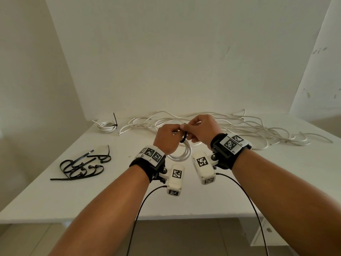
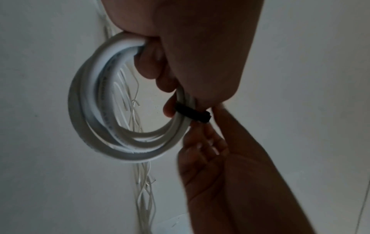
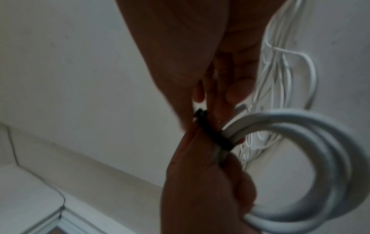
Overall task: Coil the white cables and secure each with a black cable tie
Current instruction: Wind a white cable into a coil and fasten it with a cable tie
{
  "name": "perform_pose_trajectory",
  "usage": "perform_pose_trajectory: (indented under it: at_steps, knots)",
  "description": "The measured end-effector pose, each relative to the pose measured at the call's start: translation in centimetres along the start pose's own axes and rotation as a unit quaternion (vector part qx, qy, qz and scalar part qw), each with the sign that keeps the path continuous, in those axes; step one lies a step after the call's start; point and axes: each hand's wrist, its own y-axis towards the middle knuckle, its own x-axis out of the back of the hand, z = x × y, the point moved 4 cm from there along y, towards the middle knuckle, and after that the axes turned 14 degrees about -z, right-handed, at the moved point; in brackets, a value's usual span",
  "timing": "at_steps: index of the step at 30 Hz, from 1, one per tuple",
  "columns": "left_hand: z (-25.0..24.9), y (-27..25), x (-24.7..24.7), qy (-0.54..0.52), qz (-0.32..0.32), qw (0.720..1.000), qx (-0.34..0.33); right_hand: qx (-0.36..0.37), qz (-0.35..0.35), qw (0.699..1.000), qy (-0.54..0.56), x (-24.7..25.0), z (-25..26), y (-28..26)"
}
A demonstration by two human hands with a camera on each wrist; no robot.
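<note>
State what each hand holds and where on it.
The left hand grips the white cable coil across its bundled strands. The right hand pinches the black cable tie wrapped around that coil, at its fastening end.

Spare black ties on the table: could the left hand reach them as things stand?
Probably not yet: the left hand grips the white coil. The spare ties lie unobstructed to its left.
</note>
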Motion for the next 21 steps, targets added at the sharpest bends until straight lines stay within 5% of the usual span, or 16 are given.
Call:
perform_pose_trajectory:
  at_steps: [12,21]
  knots:
    - [-0.2,-0.9,-0.8,-0.148,0.009,0.985,0.087,-0.080,0.032,0.996,0.017,0.8,0.4,1.0]
    - [-0.2,-1.7,-1.3,-0.242,0.000,0.957,0.160,-0.068,0.019,0.997,-0.009,0.3,1.5,1.2]
